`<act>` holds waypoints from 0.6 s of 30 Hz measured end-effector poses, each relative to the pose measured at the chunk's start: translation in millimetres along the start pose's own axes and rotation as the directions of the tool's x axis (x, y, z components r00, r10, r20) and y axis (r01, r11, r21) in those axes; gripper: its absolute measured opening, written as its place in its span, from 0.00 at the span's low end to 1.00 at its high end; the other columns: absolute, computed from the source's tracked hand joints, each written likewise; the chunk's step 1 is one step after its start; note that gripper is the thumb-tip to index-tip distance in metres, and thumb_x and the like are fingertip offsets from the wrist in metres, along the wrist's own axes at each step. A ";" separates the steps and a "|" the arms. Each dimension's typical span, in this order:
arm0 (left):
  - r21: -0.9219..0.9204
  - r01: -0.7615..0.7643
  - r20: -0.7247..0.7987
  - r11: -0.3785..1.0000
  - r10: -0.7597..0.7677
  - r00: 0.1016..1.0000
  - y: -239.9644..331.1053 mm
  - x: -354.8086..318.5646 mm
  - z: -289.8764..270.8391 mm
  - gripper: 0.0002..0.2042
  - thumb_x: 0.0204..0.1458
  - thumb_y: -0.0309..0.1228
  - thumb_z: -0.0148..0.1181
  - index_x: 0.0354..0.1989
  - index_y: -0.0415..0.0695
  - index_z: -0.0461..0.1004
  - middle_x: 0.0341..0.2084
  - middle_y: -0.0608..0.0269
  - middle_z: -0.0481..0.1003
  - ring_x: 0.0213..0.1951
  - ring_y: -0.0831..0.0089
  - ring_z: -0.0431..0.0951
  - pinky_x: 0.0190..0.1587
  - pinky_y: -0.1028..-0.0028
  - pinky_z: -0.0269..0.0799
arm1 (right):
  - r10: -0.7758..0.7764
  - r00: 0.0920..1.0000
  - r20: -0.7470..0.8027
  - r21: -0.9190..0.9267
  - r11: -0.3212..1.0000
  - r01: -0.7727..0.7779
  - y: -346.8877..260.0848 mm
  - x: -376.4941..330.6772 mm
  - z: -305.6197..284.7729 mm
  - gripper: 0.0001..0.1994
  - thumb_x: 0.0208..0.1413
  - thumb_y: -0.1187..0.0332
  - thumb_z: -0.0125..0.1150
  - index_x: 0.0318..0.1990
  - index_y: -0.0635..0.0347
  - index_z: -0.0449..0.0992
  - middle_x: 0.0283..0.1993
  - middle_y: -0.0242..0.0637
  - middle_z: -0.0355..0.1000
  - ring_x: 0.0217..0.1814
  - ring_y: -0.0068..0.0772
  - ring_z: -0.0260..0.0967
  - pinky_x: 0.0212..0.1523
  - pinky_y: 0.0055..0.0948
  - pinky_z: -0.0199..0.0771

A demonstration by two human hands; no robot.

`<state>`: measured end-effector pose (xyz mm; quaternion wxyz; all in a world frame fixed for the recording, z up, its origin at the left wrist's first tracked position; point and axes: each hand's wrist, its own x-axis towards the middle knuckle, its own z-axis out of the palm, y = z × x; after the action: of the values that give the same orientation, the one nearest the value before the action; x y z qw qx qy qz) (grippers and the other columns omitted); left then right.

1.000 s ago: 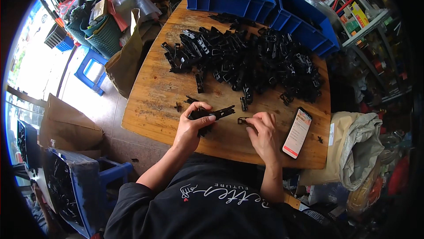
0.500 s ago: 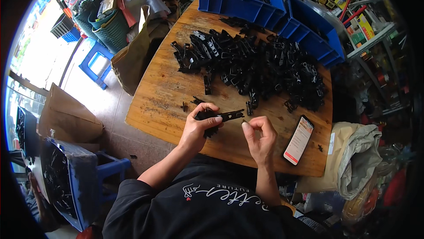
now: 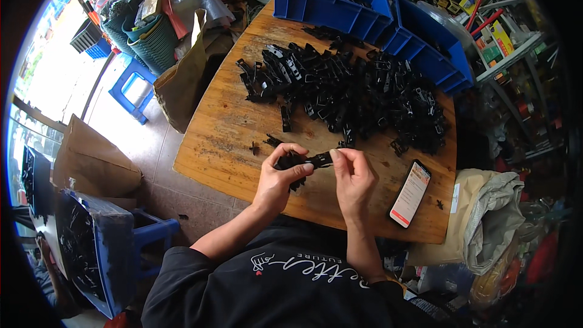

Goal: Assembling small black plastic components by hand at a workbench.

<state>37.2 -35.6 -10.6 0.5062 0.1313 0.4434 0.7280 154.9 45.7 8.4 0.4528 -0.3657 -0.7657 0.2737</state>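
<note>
My left hand (image 3: 277, 177) is closed round several small black plastic parts. One long black plastic part (image 3: 319, 159) sticks out from it to the right. At that part's free end, the thumb and bent fingers of my right hand (image 3: 354, 183) pinch it; whether they also hold a tiny piece is hidden. Beyond my hands a big heap of similar black parts (image 3: 352, 85) covers the middle of the wooden table (image 3: 212, 128). A few loose ones lie nearer, close to my left hand.
Two blue bins (image 3: 331, 6) stand along the table's far edge. A lit phone (image 3: 410, 193) lies at the right, beside a paper bag (image 3: 480, 206). Left of the table are a cardboard box (image 3: 94, 161), a blue stool (image 3: 132, 88) and a blue crate of black parts (image 3: 112, 249). Another person's arm shows lower left.
My right hand has moved slightly up and left, from apart to touching the end of the long black part. My left hand keeps its grip and has shifted slightly.
</note>
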 end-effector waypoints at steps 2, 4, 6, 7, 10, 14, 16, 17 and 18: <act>-0.017 0.005 0.002 1.000 -0.005 1.000 1.1 -0.5 2.9 0.14 0.41 0.20 0.64 0.36 0.44 0.70 0.24 0.69 0.71 0.27 0.81 0.73 0.29 0.83 0.65 | -0.049 0.998 -0.028 -0.027 0.998 0.048 3.5 -2.3 4.2 0.08 0.51 0.68 0.62 0.30 0.64 0.73 0.20 0.31 0.69 0.19 0.16 0.59 0.22 0.18 0.61; -0.040 0.025 0.012 0.999 -0.024 1.000 1.2 0.8 1.7 0.13 0.41 0.20 0.64 0.36 0.44 0.70 0.24 0.68 0.71 0.27 0.79 0.74 0.29 0.82 0.66 | -0.068 0.997 -0.017 -0.023 0.997 0.068 9.3 -3.9 6.1 0.09 0.51 0.68 0.62 0.32 0.64 0.73 0.20 0.30 0.68 0.18 0.16 0.59 0.21 0.18 0.61; -0.092 0.056 0.026 0.994 -0.053 0.998 3.6 0.8 -2.2 0.13 0.42 0.20 0.63 0.36 0.43 0.69 0.24 0.67 0.71 0.27 0.78 0.74 0.29 0.81 0.67 | -0.083 0.997 -0.006 -0.020 0.996 0.082 6.3 -3.0 3.7 0.09 0.51 0.67 0.62 0.33 0.64 0.73 0.19 0.30 0.68 0.18 0.16 0.59 0.21 0.18 0.61; -0.144 0.085 0.042 0.986 -0.080 0.996 5.1 1.0 -4.3 0.13 0.42 0.20 0.63 0.36 0.43 0.69 0.25 0.66 0.71 0.27 0.76 0.75 0.29 0.80 0.68 | 0.038 0.996 0.084 -0.019 0.999 -0.036 1.1 0.3 -2.0 0.11 0.51 0.67 0.62 0.36 0.65 0.73 0.18 0.29 0.67 0.18 0.16 0.58 0.21 0.18 0.60; -0.170 0.013 0.008 0.985 -0.011 1.000 11.0 5.0 -13.1 0.13 0.42 0.19 0.61 0.37 0.42 0.68 0.27 0.62 0.71 0.27 0.72 0.75 0.31 0.77 0.71 | 0.125 0.991 0.049 -0.115 0.986 -0.119 16.6 5.0 -7.1 0.13 0.49 0.67 0.63 0.40 0.64 0.71 0.15 0.30 0.63 0.15 0.20 0.58 0.20 0.21 0.62; -0.206 -0.083 0.018 0.975 0.088 0.996 18.8 19.1 -25.3 0.13 0.43 0.17 0.59 0.39 0.40 0.68 0.28 0.58 0.72 0.30 0.69 0.76 0.33 0.76 0.72 | 0.041 0.980 0.192 -0.308 0.951 0.020 44.1 2.5 -6.9 0.11 0.45 0.73 0.64 0.36 0.65 0.71 0.27 0.39 0.68 0.23 0.30 0.66 0.26 0.28 0.68; -0.206 -0.092 -0.001 0.974 0.094 0.996 21.5 18.3 -26.4 0.13 0.43 0.18 0.59 0.39 0.40 0.68 0.29 0.57 0.72 0.31 0.68 0.77 0.34 0.76 0.73 | 0.106 0.960 0.259 -0.206 0.977 -0.052 41.8 0.5 -8.8 0.09 0.44 0.73 0.63 0.32 0.63 0.71 0.27 0.38 0.69 0.25 0.34 0.67 0.26 0.30 0.67; -0.204 -0.103 -0.028 0.974 0.099 0.995 22.9 17.2 -28.3 0.13 0.43 0.18 0.58 0.39 0.40 0.68 0.29 0.57 0.72 0.32 0.66 0.77 0.35 0.76 0.73 | 0.191 0.923 0.333 -0.143 0.978 -0.151 32.4 0.0 -12.7 0.07 0.44 0.73 0.63 0.30 0.62 0.70 0.29 0.39 0.69 0.27 0.38 0.67 0.27 0.33 0.66; -0.207 -0.099 -0.037 0.973 0.094 0.995 22.6 18.0 -32.3 0.13 0.44 0.18 0.58 0.39 0.40 0.68 0.30 0.56 0.72 0.32 0.65 0.77 0.36 0.75 0.74 | 0.190 0.901 0.390 -0.054 0.982 -0.184 30.7 0.5 -16.5 0.06 0.44 0.73 0.63 0.29 0.61 0.71 0.28 0.38 0.68 0.25 0.38 0.67 0.27 0.33 0.66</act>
<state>-5.7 -38.8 -16.2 0.4753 0.0891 0.3645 0.7958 179.1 65.5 -7.2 0.2584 -0.3786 -0.8046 0.3776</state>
